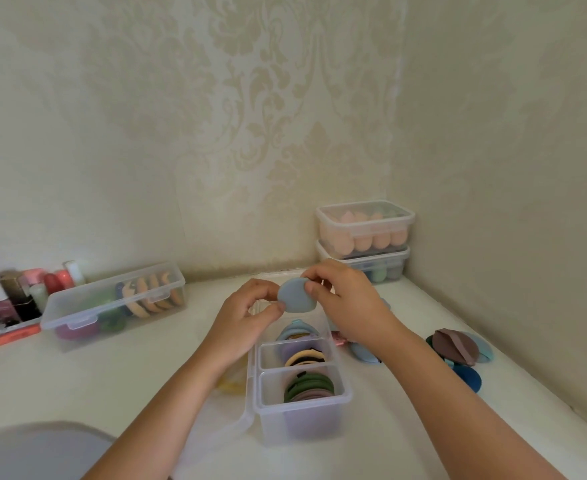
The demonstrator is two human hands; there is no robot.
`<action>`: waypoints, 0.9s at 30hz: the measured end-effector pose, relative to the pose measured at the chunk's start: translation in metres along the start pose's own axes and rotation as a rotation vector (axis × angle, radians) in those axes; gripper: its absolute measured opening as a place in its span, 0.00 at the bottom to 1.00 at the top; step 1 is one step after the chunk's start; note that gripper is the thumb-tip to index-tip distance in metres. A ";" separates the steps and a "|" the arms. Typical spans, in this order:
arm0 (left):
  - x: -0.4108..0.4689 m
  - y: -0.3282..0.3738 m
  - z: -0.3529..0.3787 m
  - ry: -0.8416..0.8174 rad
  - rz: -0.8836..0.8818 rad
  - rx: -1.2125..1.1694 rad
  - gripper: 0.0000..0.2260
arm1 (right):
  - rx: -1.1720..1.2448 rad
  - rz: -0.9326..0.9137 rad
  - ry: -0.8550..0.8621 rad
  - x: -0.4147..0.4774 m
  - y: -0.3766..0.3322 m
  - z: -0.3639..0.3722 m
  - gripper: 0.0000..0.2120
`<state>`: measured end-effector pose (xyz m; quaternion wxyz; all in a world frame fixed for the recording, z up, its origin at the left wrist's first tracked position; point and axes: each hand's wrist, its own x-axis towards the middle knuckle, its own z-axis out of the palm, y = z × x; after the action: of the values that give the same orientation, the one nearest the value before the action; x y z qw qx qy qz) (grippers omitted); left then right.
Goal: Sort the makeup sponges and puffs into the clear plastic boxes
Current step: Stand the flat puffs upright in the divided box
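Both hands (306, 303) pinching blue puff (295, 295), open box (299, 403) far end hidden

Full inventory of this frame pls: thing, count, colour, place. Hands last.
blue puff: 1, pale blue, held above the open box
open box: 1, clear, table centre
puffs in box: several, blue, lilac, cream, green, mauve, standing on edge
long box: 1, clear, lidded, left; tan, green, purple puffs inside
stacked boxes: 2, clear, lidded, back right corner; peach sponges in the top one
loose puffs: several, brown, teal, dark blue, table right
cosmetic bottles: many, mixed colours, far left
table: 1, white
left hand: 1, pinches the blue puff
right hand: 1, pinches the blue puff
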<state>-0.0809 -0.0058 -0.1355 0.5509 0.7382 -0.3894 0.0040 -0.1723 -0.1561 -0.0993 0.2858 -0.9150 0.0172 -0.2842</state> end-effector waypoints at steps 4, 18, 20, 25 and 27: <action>0.000 0.001 0.000 -0.002 0.013 0.014 0.15 | -0.063 0.030 -0.111 -0.002 0.004 0.005 0.08; 0.002 -0.005 0.000 -0.039 -0.114 0.013 0.11 | -0.200 0.520 -0.015 -0.003 0.053 -0.009 0.13; 0.001 -0.005 0.000 -0.048 -0.133 0.002 0.08 | -0.211 0.582 -0.083 -0.004 0.059 -0.008 0.17; 0.001 -0.005 0.000 -0.053 -0.155 -0.012 0.07 | -0.263 0.526 -0.219 -0.005 0.049 -0.006 0.19; 0.001 -0.005 0.000 -0.058 -0.148 -0.007 0.06 | -0.160 0.529 -0.238 -0.004 0.048 -0.003 0.14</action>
<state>-0.0774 -0.0058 -0.1386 0.5408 0.7626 -0.3498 -0.0594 -0.1706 -0.1976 -0.1248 0.2770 -0.9253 0.2438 -0.0881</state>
